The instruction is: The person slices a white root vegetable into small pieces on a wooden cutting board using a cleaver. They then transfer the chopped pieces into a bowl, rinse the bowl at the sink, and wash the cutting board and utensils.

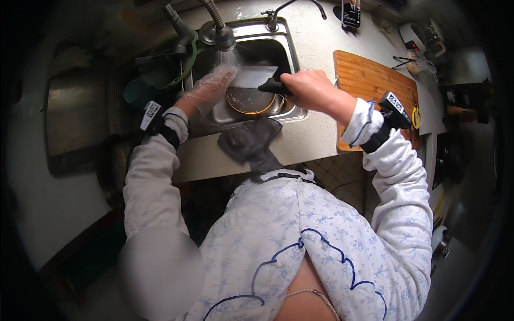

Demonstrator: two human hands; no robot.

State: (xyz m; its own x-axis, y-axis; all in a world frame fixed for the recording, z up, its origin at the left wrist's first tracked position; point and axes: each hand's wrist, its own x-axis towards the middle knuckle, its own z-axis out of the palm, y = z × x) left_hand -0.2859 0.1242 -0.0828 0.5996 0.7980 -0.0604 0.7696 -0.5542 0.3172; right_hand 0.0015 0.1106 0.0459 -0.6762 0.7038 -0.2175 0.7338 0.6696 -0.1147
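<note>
My right hand [308,89] grips the black handle of a broad-bladed kitchen knife [253,77], holding it level over the sink [290,48]. My left hand [215,83], in a clear plastic glove, is at the far end of the blade. Spray from the faucet head [225,41] falls on its fingers, and the blur hides whether they pinch the blade. Below the knife, a round vessel with a yellowish rim [248,101] sits in the basin with water in it.
A dark cloth [251,138] drapes over the counter's front edge. On the right lies a wooden cutting board [371,80] with yellow-handled scissors [417,117]. A green basket [188,68] stands left of the basin. A phone [351,14] is propped up behind, near a thin curved tap [274,24].
</note>
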